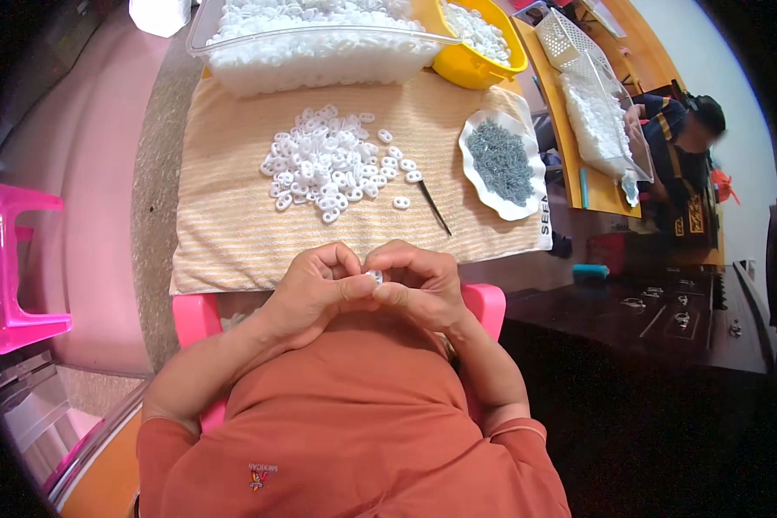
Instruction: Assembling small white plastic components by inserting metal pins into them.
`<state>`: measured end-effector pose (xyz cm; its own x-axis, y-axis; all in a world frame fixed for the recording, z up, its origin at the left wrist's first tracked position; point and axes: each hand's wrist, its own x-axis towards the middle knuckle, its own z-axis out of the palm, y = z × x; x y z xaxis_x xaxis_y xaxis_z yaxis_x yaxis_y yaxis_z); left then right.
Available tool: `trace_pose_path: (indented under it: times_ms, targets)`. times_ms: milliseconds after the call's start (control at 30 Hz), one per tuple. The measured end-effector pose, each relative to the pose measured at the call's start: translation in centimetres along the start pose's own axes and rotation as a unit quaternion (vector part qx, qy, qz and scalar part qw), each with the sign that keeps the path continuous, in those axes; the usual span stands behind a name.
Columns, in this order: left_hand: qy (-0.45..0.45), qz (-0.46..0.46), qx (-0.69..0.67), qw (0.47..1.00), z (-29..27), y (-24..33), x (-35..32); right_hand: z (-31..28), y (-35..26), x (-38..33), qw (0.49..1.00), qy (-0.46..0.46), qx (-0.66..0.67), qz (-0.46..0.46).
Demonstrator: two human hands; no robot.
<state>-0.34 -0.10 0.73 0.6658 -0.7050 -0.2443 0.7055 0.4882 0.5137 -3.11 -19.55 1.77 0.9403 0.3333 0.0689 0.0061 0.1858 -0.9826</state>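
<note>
Head view: we find the held white piece (375, 277) between the fingertips of the left hand (330, 278) and the right hand (419, 281), in front of the torso and just nearer than the close edge of the striped cloth (224, 237) on the tabletop. Both grips are narrow, thumb against forefinger, and both pinch this piece. It lies to the right of the left grip and to the left of the right grip; neither hand is clearly nearer. Its long axis cannot be read, because the fingertips cover most of it.

We locate the other parts from the same grips. The heap of white two-hole pieces (324, 164) lies far of the left hand, which is nearer to it. One loose white piece (401, 203) lies apart from the heap, far of the right hand, its long axis running left to right. The slim black tool (434, 208) lies to its right, slanting from far left to near right. Farther to the right, the white wavy-rimmed dish (514, 211) holds small thin grey parts (499, 160); the right hand is nearer to it.

Appearance: we see only a small white portion of the held piece, with a dark spot on it. The uncovered pieces in the heap are smooth, white, rounded ovals, many showing two holes side by side.
</note>
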Motion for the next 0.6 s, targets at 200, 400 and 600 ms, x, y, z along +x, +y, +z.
trace_pose_path:
  times_ms: [200, 400, 600]
  targets:
    - [0.022, -0.032, -0.015, 0.999, 0.2, -0.1, 0.0, -0.9, -0.8, -0.1, 0.996, 0.008, -0.027, 0.087]
    - [0.043, -0.042, -0.005, 0.998, 0.2, -0.1, -0.1, -2.3, -1.7, 0.1, 0.984, 0.086, -0.100, 0.124]
    - [0.039, -0.040, -0.011, 0.998, 0.0, 0.2, 0.0, -4.1, -2.2, 0.3, 0.970, 0.146, -0.187, 0.052]
